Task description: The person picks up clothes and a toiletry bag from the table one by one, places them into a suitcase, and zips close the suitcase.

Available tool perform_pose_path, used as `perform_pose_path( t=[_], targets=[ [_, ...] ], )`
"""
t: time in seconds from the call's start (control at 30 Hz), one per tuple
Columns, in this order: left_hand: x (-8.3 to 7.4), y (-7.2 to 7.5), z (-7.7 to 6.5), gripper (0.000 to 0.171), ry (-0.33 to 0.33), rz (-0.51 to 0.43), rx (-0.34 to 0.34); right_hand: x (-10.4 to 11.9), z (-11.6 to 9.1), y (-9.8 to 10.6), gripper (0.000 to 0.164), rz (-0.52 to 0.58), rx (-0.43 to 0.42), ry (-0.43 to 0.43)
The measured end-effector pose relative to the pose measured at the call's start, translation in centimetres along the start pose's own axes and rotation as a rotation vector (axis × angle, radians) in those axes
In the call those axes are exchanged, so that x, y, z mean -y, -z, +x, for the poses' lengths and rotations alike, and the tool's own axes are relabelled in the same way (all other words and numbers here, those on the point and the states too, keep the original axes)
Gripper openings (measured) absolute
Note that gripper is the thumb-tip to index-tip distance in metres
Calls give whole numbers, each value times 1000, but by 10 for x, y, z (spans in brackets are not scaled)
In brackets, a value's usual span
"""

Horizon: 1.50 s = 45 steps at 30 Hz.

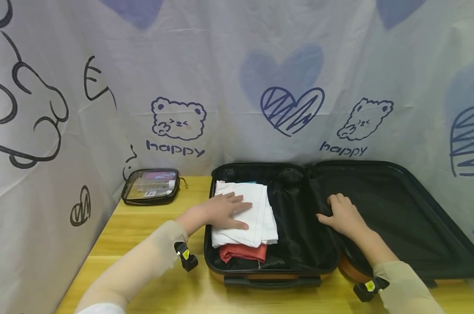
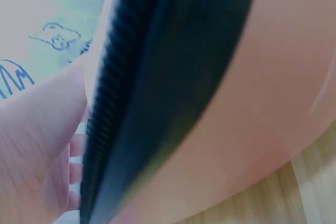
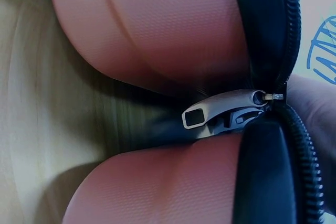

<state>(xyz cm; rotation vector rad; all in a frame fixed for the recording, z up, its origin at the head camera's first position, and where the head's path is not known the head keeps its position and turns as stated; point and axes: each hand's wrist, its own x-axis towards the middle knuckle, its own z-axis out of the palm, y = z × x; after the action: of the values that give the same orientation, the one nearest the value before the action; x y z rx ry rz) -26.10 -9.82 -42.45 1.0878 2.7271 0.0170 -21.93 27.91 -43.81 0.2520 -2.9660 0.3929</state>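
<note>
My left hand (image 1: 228, 211) lies with spread fingers on a folded white garment (image 1: 256, 192) in the left half of an open black-lined suitcase (image 1: 274, 275). Beneath the white garment, a folded red garment (image 1: 242, 253) shows at the near side. My right hand (image 1: 344, 216) is over the hinge side between the two halves, beside the black lining (image 1: 295, 209), thumb and fingers apart; whether it touches the lining is hard to tell. The left wrist view shows part of the left hand (image 2: 37, 140) behind the zippered rim. A metal zipper pull (image 3: 223, 106) hangs between the orange-pink shells in the right wrist view.
A clear pouch with black edges (image 1: 150, 201), holding small bottles, sits at the back left of the wooden table (image 1: 142, 235). The suitcase's other half (image 1: 397, 209) lies spread to the right. A printed white curtain (image 1: 237, 144) hangs right behind the suitcase.
</note>
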Motion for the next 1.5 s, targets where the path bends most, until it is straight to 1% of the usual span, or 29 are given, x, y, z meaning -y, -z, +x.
perform_pose_path(
  t=[0.2, 0.33, 0.53, 0.63, 0.7, 0.8, 1.03, 1.17, 1.3, 1.5],
  targets=[
    [-9, 11, -15, 75, -38, 65, -67, 0, 0, -1, 53, 6, -15, 8],
    [-13, 20, -26, 74, -56, 84, -123, 0, -1, -1, 53, 9, -17, 8],
    [-14, 36, -48, 70, -49, 78, -198, -2, -2, -2, 53, 11, -29, 9],
    [-11, 42, -59, 67, -44, 82, -258, -2, -2, -1, 52, 9, -33, 9],
    [-7, 45, -65, 65, -40, 87, -310, -2, -2, -1, 52, 10, -33, 10],
    [2, 44, -74, 62, -25, 82, -395, -2, -2, -1, 53, 11, -27, 10],
    [24, 37, -96, 57, 32, 2, -583, -1, -2, 0, 54, -5, -15, 7],
    [37, 34, -109, 54, 77, -51, -677, -1, -2, 1, 55, -18, -10, 3],
    [51, 29, -121, 53, 150, -114, -744, -1, -1, 1, 54, -48, -11, 16],
    [73, 21, -137, 51, 269, -199, -808, 0, 0, 3, 56, -131, -14, 62]
  ],
)
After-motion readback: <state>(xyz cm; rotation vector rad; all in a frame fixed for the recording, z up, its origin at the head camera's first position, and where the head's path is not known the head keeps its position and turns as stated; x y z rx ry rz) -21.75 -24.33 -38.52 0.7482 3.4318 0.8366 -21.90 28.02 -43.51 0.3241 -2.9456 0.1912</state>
